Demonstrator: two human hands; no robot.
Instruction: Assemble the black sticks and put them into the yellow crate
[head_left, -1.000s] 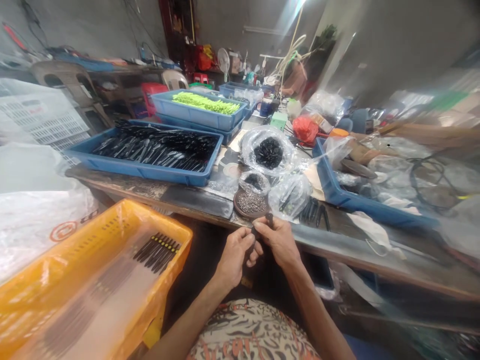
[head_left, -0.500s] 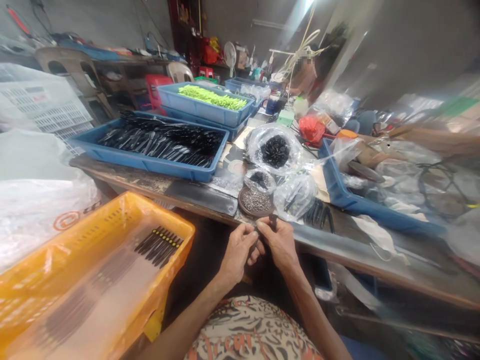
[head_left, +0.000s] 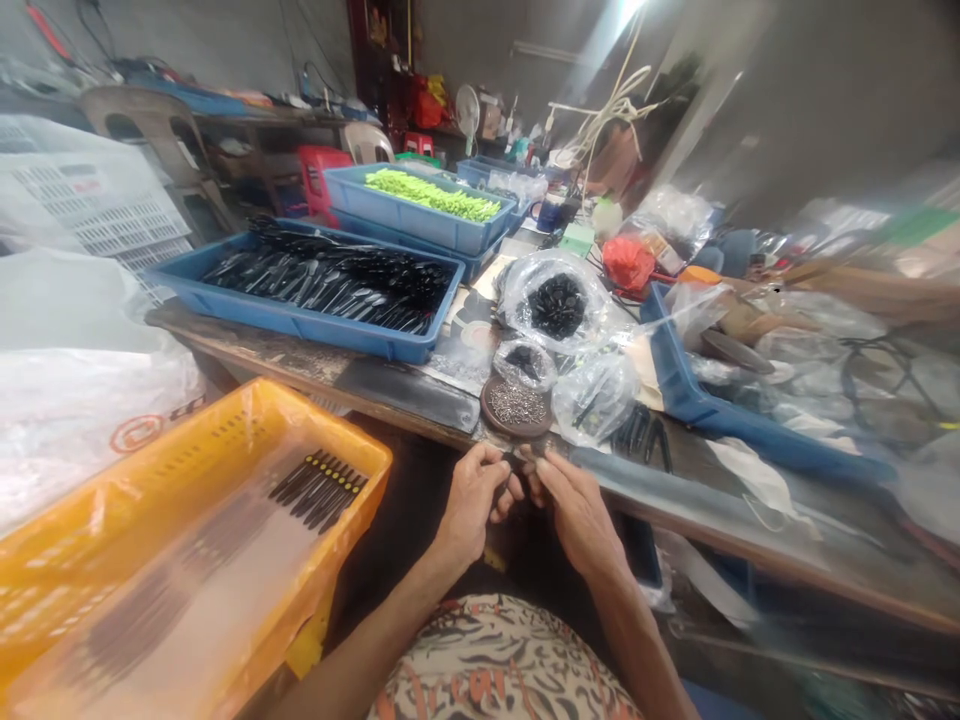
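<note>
**L hand** [head_left: 471, 500]: curled narrow, fingertips pinching small dark piece [head_left: 513, 459], mostly hidden by fingers.
**R hand** [head_left: 577, 520]: fingers narrow, right by same piece; can't tell if gripping.
**Piece:** betw. both hands, just off front edge of wooden workbench [head_left: 405, 395]; exact shape hidden.
**Just ahead of hands:** round brown dish [head_left: 516, 405] w/ small metal bits; clear bag of black parts [head_left: 596, 398] touching dish's R side.
**Further ahead:** clear bag of black parts, larger [head_left: 555, 310]; blue tray [head_left: 315, 300] of long black plastic parts, ahead-L; blue tray of lime-green parts [head_left: 427, 205] behind it.
**L of hands:** orange plastic crate [head_left: 225, 480] lined w/ clear plastic, holding rows of black yellow-dotted parts [head_left: 319, 488].
**R of hands:** loose black parts [head_left: 641, 437] on bench, by blue tray [head_left: 750, 430].
**Below hands:** patterned shorts [head_left: 499, 665] on person's lap.
</note>
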